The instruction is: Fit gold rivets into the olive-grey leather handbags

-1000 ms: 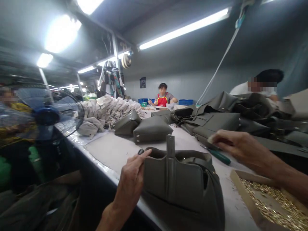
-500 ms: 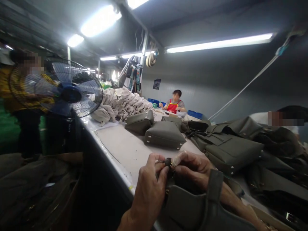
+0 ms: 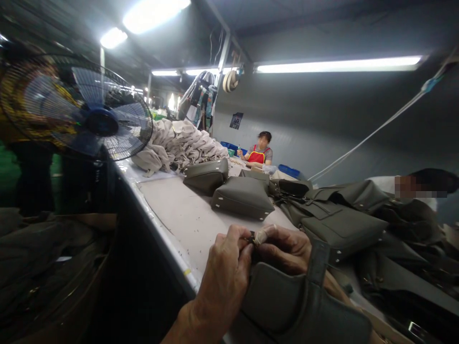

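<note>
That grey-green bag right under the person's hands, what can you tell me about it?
The bag is olive-grey, smooth and leather-like, with a flat strap rising from its front panel. It rests at the near edge of the table, partly cut off by the frame. The left hand grips its upper corner; the right hand meets it there, both pinching a small dark part at the rim.

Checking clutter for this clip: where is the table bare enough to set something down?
Bare table runs along its left edge, between the cloth pile, the two grey bags and both hands. Right of the bags it is crowded with bag parts.
</note>
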`<act>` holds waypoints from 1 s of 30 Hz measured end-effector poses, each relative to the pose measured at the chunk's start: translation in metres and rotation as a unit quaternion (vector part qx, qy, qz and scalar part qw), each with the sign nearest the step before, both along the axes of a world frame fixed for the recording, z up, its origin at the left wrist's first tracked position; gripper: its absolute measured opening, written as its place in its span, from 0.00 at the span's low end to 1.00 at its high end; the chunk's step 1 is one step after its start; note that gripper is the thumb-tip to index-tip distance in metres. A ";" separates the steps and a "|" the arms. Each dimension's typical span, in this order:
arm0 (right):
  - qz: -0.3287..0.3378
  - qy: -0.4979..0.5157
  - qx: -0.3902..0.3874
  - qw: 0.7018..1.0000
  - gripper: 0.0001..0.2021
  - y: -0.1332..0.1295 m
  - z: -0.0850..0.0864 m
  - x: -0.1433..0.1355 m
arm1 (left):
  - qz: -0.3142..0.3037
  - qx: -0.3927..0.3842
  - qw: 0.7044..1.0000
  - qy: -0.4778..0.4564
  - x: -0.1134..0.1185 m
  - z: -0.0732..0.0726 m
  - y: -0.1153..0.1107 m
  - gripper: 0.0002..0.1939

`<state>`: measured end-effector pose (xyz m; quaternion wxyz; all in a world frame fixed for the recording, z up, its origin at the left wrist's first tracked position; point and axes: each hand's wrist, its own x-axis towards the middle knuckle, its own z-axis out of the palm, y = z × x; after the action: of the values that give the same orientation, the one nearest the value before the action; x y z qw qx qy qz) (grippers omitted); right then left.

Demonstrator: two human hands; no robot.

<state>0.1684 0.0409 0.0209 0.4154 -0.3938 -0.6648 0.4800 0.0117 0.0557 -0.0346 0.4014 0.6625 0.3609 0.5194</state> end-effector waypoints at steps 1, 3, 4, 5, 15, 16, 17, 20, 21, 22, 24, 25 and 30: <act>-0.004 0.002 -0.006 1.000 0.08 0.000 0.000 0.000 | 0.004 0.004 1.000 0.004 0.001 0.000 0.000 0.09; -0.016 0.004 -0.008 1.000 0.09 0.000 0.001 -0.001 | 0.020 0.016 1.000 0.013 0.002 -0.001 0.000 0.09; -0.020 0.002 -0.005 1.000 0.10 0.000 0.002 -0.002 | 0.030 0.028 0.999 0.018 0.003 -0.002 0.000 0.09; -0.025 -0.004 -0.003 1.000 0.12 0.001 0.002 -0.003 | 0.041 0.049 0.998 0.022 0.004 -0.004 0.001 0.09; -0.123 -0.070 0.079 0.987 0.17 0.010 -0.020 -0.005 | 0.043 0.176 0.982 0.056 0.006 -0.006 0.003 0.08; -0.139 -0.064 0.088 0.984 0.17 0.008 -0.022 -0.006 | 0.041 0.173 0.983 0.055 0.006 -0.006 0.003 0.07; -0.157 -0.058 0.094 0.981 0.16 0.005 -0.024 -0.008 | 0.047 0.174 0.982 0.048 0.007 -0.007 0.003 0.08; -0.197 -0.054 0.093 0.974 0.15 -0.003 -0.026 -0.009 | 0.099 0.216 0.971 0.028 0.008 -0.017 0.004 0.14; -0.203 -0.058 0.091 0.973 0.15 -0.006 -0.026 -0.009 | 0.123 0.228 0.966 0.021 0.008 -0.022 0.004 0.17; -0.204 -0.066 0.088 0.973 0.15 -0.009 -0.026 -0.009 | 0.137 0.225 0.965 0.013 0.007 -0.026 0.004 0.19; -0.198 -0.086 0.084 0.973 0.14 -0.014 -0.025 -0.007 | 0.114 0.167 0.979 0.004 0.003 -0.033 0.003 0.22; -0.192 -0.098 0.082 0.973 0.14 -0.016 -0.025 -0.006 | 0.081 0.124 0.989 0.003 0.000 -0.034 0.002 0.23; -0.170 -0.119 0.098 0.973 0.16 -0.012 -0.033 0.002 | -0.027 0.038 0.999 0.004 -0.011 -0.027 0.000 0.19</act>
<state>0.1706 0.0292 -0.0118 0.4451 -0.5133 -0.6764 0.2844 0.0005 0.0560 -0.0620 0.3883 0.6890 0.3239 0.5192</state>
